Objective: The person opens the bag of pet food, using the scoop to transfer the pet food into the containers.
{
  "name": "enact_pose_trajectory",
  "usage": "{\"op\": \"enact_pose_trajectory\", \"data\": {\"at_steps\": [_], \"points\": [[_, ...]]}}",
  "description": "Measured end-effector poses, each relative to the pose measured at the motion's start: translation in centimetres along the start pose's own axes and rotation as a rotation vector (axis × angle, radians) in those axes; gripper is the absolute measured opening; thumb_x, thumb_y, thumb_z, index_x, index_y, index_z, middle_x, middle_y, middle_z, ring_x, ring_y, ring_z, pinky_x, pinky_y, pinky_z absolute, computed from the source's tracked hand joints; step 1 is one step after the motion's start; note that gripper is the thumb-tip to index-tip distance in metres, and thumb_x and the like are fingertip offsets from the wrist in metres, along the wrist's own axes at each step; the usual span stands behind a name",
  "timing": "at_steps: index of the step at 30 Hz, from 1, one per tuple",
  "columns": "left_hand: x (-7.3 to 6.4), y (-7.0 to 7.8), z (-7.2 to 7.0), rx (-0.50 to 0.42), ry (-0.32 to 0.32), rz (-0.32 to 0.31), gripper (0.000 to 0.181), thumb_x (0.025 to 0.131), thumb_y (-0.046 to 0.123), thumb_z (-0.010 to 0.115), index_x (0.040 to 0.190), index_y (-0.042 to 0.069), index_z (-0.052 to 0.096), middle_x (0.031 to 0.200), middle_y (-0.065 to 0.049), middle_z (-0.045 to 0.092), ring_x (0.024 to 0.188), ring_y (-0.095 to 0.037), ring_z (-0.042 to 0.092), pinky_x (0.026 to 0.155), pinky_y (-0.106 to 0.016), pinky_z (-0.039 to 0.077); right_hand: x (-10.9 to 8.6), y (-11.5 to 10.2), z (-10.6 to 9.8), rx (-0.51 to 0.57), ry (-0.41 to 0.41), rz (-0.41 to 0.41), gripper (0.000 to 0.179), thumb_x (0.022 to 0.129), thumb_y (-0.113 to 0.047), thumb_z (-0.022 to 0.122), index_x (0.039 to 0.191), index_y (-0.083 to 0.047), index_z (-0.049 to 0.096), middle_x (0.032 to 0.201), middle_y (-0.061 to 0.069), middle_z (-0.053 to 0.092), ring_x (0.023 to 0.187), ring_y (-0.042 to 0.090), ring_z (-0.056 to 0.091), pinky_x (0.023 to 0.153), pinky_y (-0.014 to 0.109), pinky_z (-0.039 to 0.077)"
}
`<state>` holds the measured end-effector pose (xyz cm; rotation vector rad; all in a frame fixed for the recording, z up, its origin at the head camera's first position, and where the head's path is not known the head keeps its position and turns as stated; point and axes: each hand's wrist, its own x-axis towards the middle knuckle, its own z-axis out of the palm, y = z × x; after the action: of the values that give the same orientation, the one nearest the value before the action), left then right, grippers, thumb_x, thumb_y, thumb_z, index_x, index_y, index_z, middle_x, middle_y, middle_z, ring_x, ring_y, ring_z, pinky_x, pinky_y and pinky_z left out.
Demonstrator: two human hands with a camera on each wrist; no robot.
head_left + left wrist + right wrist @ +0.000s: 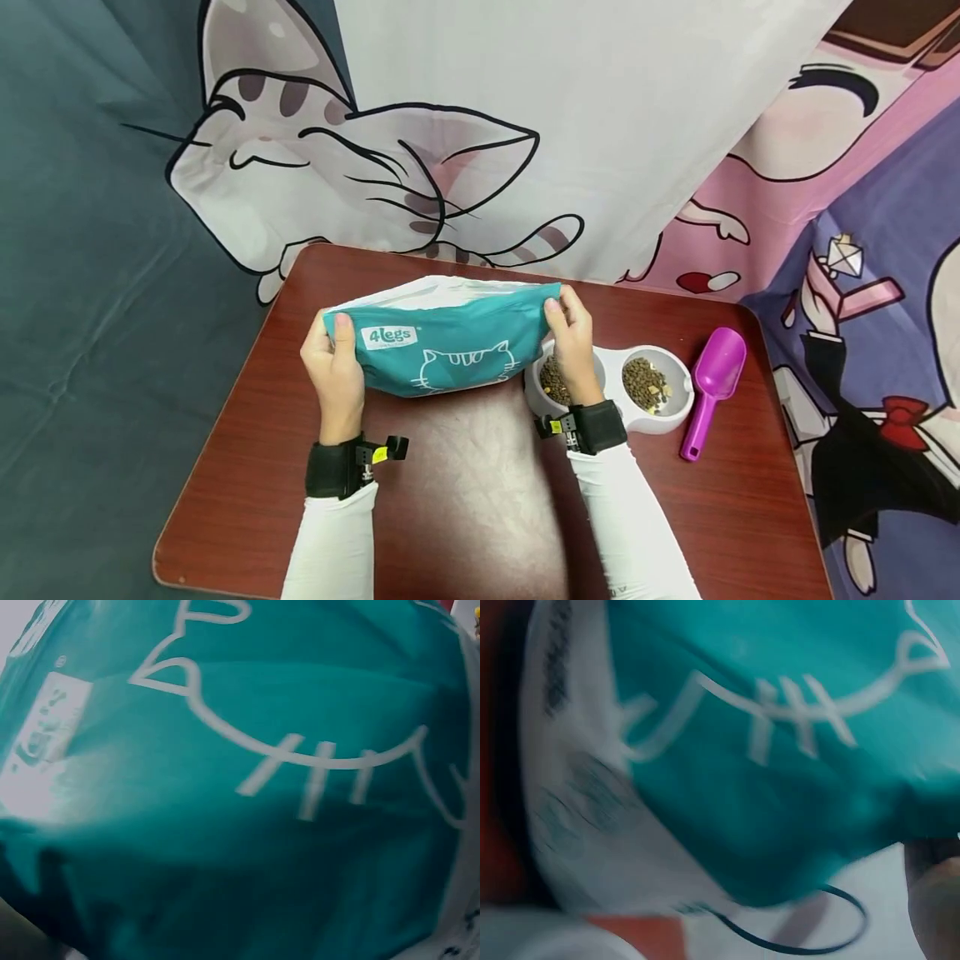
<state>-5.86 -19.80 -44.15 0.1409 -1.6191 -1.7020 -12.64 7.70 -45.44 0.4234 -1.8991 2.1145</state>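
A teal cat food bag [450,342] with a white cat outline and "4Legs" label is held up over the table by both hands. My left hand [335,367] pinches its left top corner, thumb on the front face. On the opposite corner, my right hand [573,342] grips the bag the same way. White lining shows along the bag's upper edge; its contents are hidden. The bag's printed front fills the left wrist view [247,825]. In the right wrist view the bag [780,787] shows its front and pale side.
A white double bowl [637,421] with brown kibble in both sides stands partly behind my right hand. To its right lies a purple scoop [716,375]. Beneath is a reddish-brown table [247,500], with a cartoon-printed cloth [600,100] behind it.
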Motion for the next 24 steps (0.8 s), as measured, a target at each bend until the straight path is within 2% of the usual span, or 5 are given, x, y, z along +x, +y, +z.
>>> {"op": "enact_pose_trajectory", "data": {"at_steps": [7,11,14,20,24], "points": [[-0.1,2.2,0.5,-0.048,-0.013,0.114,0.017,0.093,-0.003,0.056,0.098,-0.016,0.066,0.089,-0.001,0.069,0.081,-0.017,0.061,0.074,-0.023,0.049,0.9,-2.5,-1.0,-0.06,-0.104,-0.02,0.018,0.096,0.001,0.054,0.111,0.011,0.06,0.103,0.001,0.066,0.085,0.014,0.059,0.075,0.023,0.048],[-0.2,3.2,0.8,-0.041,0.017,0.123,0.017,0.092,-0.005,0.056,0.093,-0.021,0.064,0.083,0.002,0.068,0.076,-0.015,0.059,0.069,-0.023,0.046,1.1,-4.3,-0.8,-0.128,-0.148,-0.073,0.013,0.095,0.005,0.055,0.102,0.011,0.063,0.102,0.018,0.066,0.084,0.014,0.059,0.072,0.021,0.048],[-0.2,2.9,0.7,-0.056,0.048,0.097,0.018,0.093,-0.005,0.057,0.089,-0.022,0.062,0.076,0.003,0.065,0.07,-0.014,0.056,0.062,-0.023,0.042,1.0,-5.0,-0.7,-0.151,-0.154,-0.132,0.011,0.094,0.007,0.055,0.093,0.013,0.064,0.1,0.023,0.064,0.089,0.017,0.06,0.074,0.021,0.048],[-0.4,1.3,0.4,-0.248,0.098,0.036,0.023,0.092,-0.005,0.059,0.081,-0.024,0.057,0.067,-0.003,0.06,0.063,-0.016,0.054,0.056,-0.023,0.041,0.5,-4.0,-0.8,-0.086,-0.097,-0.16,0.011,0.092,0.01,0.055,0.084,0.01,0.062,0.094,0.001,0.066,0.086,0.019,0.06,0.074,0.021,0.049],[-0.5,1.0,0.5,-0.294,0.102,0.025,0.027,0.093,-0.003,0.059,0.077,-0.024,0.053,0.064,-0.004,0.057,0.061,-0.017,0.052,0.054,-0.023,0.04,0.0,-3.5,-1.0,-0.051,-0.129,-0.145,0.008,0.093,0.005,0.056,0.09,0.01,0.061,0.097,0.001,0.064,0.087,0.018,0.058,0.073,0.021,0.049]]}}
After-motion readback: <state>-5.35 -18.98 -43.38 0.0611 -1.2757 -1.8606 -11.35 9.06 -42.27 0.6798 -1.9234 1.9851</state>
